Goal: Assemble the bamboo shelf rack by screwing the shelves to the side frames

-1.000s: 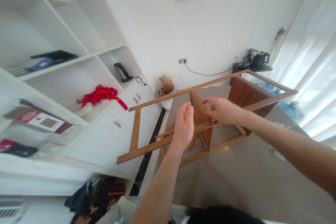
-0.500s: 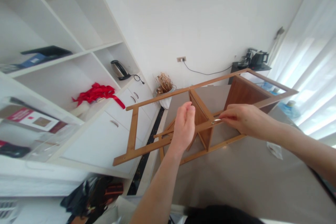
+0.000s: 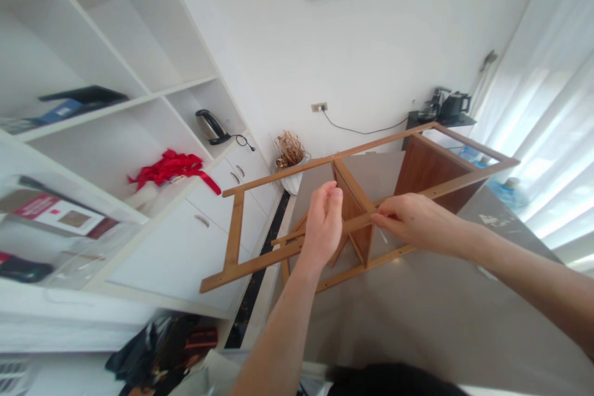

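A light-brown wooden shelf frame (image 3: 262, 263) lies on its side on the grey table, with rails, crosspieces and a brown panel (image 3: 424, 164). My left hand (image 3: 323, 219) is closed around its near long rail, left of a crosspiece. Further right along this rail, my right hand (image 3: 401, 216) has its fingertips pinched together at the joint. A thin metal hex key (image 3: 383, 236) shows just below those fingers; most of it is hidden by the hand.
The grey table (image 3: 417, 315) extends toward me. White shelving (image 3: 153, 96) on the left holds red ribbon (image 3: 169, 167) and a kettle (image 3: 211, 127). Dried plants (image 3: 291, 148) stand behind the frame. Water bottles (image 3: 510, 190) and white curtains (image 3: 533, 93) are on the right.
My right hand has shifted slightly left and turned at the joint. The hex key has swung from lying along the rail to pointing down below it. My left hand stays put.
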